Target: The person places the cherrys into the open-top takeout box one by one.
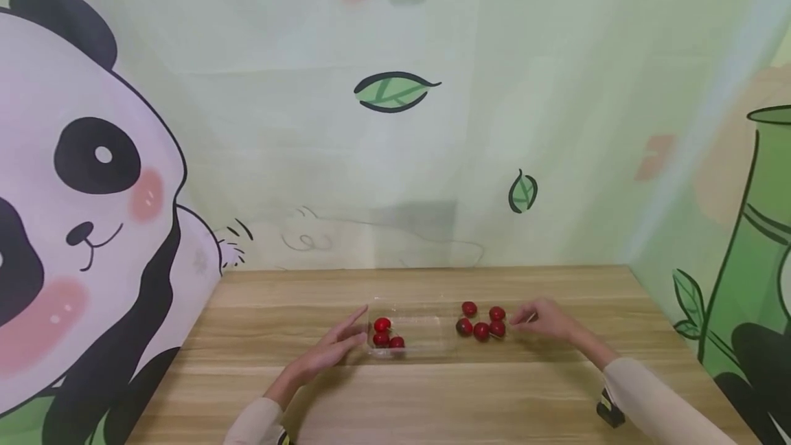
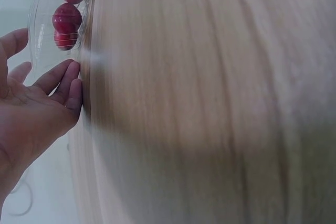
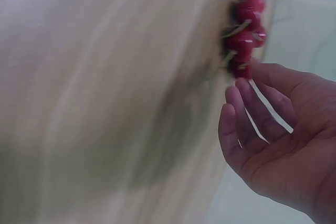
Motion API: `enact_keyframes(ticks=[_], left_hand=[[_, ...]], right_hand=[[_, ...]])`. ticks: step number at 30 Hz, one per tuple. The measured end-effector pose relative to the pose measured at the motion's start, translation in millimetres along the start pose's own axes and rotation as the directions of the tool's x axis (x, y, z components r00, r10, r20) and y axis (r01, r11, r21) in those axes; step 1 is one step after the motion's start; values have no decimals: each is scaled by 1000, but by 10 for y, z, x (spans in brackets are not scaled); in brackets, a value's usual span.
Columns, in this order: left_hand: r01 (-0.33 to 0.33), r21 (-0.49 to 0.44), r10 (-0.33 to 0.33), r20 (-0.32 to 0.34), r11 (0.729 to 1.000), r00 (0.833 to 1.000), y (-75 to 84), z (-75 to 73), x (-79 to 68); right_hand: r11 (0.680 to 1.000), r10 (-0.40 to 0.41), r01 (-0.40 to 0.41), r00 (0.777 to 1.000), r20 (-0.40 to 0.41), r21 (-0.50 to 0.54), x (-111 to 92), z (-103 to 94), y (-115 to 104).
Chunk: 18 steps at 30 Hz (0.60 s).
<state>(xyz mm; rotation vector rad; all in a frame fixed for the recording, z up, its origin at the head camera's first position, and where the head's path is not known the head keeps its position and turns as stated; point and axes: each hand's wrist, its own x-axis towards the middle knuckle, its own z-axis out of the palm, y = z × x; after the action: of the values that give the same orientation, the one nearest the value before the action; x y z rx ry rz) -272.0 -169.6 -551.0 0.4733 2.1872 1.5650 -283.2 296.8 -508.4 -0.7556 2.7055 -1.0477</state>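
A: Where's the box (image 1: 423, 332)?

B: On the worktop (image 1: 432, 404), near the far edge, about midway between its left and right edges. Three cherries (image 1: 381, 340) lie in its left end.

A: And the loose cherries (image 1: 481, 332)?

B: Five, on the bare wood just beyond the box's right end, bunched close together.

A: What are the hands doing?

B: They're well apart. The left hand (image 1: 330, 352) has its fingers stretched out, tips at the box's left end, not wrapped round it. The right hand (image 1: 546, 320) is at the right side of the loose cherries, thumb and fingertips beside the nearest one. I can't tell whether it pinches anything.

A: What could go wrong?

B: A clumsy nudge from the right hand could set the round fruit rolling, perhaps off toward the worktop's right edge. They sit so close that one knock would likely pass to the others.

A: The stems (image 3: 231, 56)?

B: They could snag on a neighbour, or slip if gripped alone.

A: And the box?

B: It looks thin and light. Too hard a push on its left end could slide it into the loose cherries.
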Motion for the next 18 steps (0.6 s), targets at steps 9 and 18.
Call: enact_keyframes(ticks=[9,18], left_hand=[[7,7,-7,-13,1000,1000,33,-29,5],[15,4,-15,-13,1000,1000,23,-3,-14]], right_hand=[[999,30,-30,999,-26,24,-77,180,133],[999,-41,43,997,-62,28,-67,275,204]])
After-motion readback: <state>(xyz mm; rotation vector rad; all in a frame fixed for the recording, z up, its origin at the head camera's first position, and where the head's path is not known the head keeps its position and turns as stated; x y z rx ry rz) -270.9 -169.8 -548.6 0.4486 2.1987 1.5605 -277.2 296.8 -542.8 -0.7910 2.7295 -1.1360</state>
